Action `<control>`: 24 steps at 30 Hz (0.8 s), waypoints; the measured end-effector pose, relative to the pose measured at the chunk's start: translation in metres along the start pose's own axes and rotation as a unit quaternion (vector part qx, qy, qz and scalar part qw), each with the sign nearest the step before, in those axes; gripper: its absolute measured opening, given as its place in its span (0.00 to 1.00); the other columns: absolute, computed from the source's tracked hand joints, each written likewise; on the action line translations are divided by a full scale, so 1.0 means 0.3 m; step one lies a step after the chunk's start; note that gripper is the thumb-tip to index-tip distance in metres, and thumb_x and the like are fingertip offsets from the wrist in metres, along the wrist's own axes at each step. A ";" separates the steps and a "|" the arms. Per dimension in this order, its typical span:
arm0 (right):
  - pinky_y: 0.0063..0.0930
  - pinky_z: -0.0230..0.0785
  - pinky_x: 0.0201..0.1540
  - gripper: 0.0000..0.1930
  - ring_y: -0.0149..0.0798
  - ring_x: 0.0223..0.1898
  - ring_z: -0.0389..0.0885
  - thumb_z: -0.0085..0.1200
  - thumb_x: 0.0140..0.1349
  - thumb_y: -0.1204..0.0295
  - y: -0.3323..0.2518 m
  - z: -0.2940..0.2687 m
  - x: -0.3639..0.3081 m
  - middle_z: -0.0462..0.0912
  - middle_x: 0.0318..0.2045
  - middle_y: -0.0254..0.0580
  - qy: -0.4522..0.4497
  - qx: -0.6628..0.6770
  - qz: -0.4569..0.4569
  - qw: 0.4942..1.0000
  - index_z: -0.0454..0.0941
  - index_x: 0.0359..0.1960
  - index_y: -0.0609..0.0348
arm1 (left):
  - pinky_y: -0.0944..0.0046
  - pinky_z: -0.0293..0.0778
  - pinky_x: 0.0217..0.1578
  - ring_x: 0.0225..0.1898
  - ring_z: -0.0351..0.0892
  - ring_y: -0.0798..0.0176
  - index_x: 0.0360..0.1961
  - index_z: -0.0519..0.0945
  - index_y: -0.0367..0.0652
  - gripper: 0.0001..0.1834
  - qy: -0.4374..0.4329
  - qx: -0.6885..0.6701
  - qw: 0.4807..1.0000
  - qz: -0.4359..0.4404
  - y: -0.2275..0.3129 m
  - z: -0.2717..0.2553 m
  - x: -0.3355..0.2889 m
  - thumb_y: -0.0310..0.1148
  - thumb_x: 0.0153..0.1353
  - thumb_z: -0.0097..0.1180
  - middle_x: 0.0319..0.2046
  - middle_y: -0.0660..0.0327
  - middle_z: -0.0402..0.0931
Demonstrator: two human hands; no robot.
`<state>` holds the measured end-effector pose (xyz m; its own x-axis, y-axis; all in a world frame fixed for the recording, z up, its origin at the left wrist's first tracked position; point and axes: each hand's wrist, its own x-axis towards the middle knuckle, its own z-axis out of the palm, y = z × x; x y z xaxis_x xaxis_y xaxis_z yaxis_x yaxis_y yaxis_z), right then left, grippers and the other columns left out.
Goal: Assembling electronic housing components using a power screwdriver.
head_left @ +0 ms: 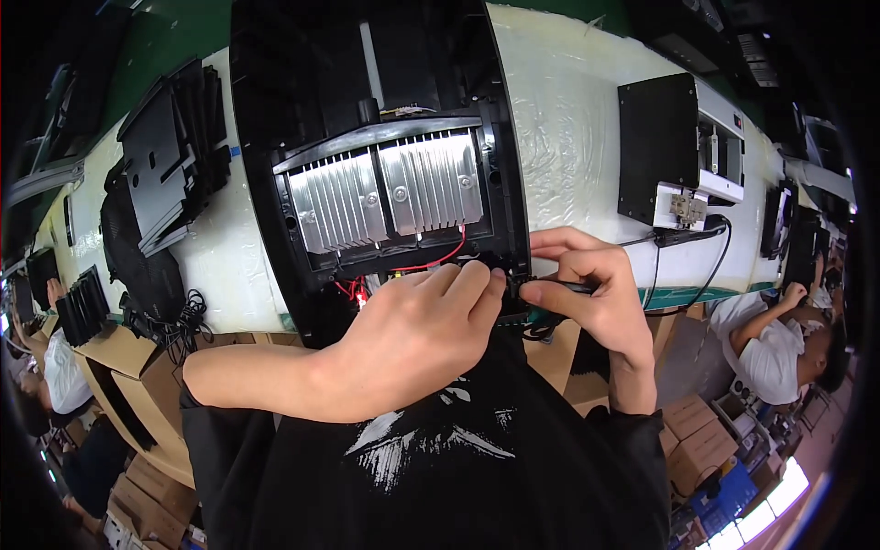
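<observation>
A long white bench (587, 119), wrapped in a wrinkled plastic film, runs across a workshop where other people sit at 3 and at 9 o'clock. At the near edge of the bench, the left hand (412, 344) lies palm down with its fingers closed narrowly on a small dark part at the lower right corner of the black housing (275, 137); what exactly they pinch is hidden under the fingertips. The right hand (596, 293), just at 3 o'clock from the left one and touching it at the fingertips, holds a thin black tool or cable plug (564, 287) between thumb and forefinger, pointed to the same corner. It seems that both hands meet there so that one steadies the small part while the other works on it. The housing lies open side up, directly in front of the person, so its inside is easy to reach. In its middle sit two ribbed silver heat sinks (385, 188), and red wires (431, 263) run below them toward the hands. At 2 o'clock a smaller black box (658, 147) with a white module stands with a black cable (710, 257) hanging over the edge. At 10 o'clock a stack of black plastic covers (174, 156) waits, near but apart.
</observation>
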<state>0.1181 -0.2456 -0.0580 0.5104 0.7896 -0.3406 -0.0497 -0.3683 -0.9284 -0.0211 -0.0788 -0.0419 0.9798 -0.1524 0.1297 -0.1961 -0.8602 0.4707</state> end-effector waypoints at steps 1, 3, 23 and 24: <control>0.21 0.62 0.29 0.21 0.28 0.33 0.76 0.65 0.43 0.80 0.000 -0.009 0.009 0.79 0.40 0.47 -0.014 -0.009 0.008 1.000 0.60 0.09 0.66 | 0.71 0.72 0.22 0.24 0.73 0.68 0.35 0.74 0.27 0.16 -0.006 -0.006 1.000 -0.005 0.000 0.001 0.000 0.23 0.42 0.55 0.26 0.60 0.65; 0.21 0.60 0.28 0.20 0.26 0.30 0.75 0.65 0.43 0.79 0.006 -0.014 0.013 0.79 0.39 0.46 -0.028 -0.017 0.018 0.999 0.61 0.09 0.66 | 0.71 0.71 0.22 0.24 0.72 0.69 0.33 0.75 0.27 0.14 -0.003 -0.010 1.000 -0.006 -0.005 0.003 0.004 0.23 0.42 0.55 0.25 0.61 0.65; 0.21 0.59 0.43 0.12 0.30 0.39 0.68 0.57 0.40 0.79 0.153 -0.008 0.045 0.69 0.33 0.37 -0.113 0.230 0.092 0.962 0.67 0.25 0.58 | 0.70 0.72 0.23 0.27 0.74 0.66 0.40 0.78 0.37 0.19 0.020 -0.093 0.995 -0.022 -0.055 0.030 -0.034 0.21 0.42 0.58 0.28 0.62 0.70; 0.20 0.60 0.42 0.12 0.29 0.39 0.68 0.57 0.40 0.79 0.144 0.000 0.041 0.69 0.35 0.36 -0.097 0.248 0.100 0.959 0.68 0.28 0.58 | 0.69 0.73 0.25 0.29 0.75 0.65 0.39 0.79 0.38 0.18 0.055 -0.102 0.993 -0.034 -0.048 0.022 -0.044 0.20 0.43 0.58 0.31 0.62 0.72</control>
<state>0.1223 -0.2516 -0.1023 0.2815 0.8219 -0.4952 -0.5562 -0.2808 -0.7822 -0.0309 -0.0676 -0.0562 0.9829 -0.0342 0.1809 -0.1451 -0.7487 0.6468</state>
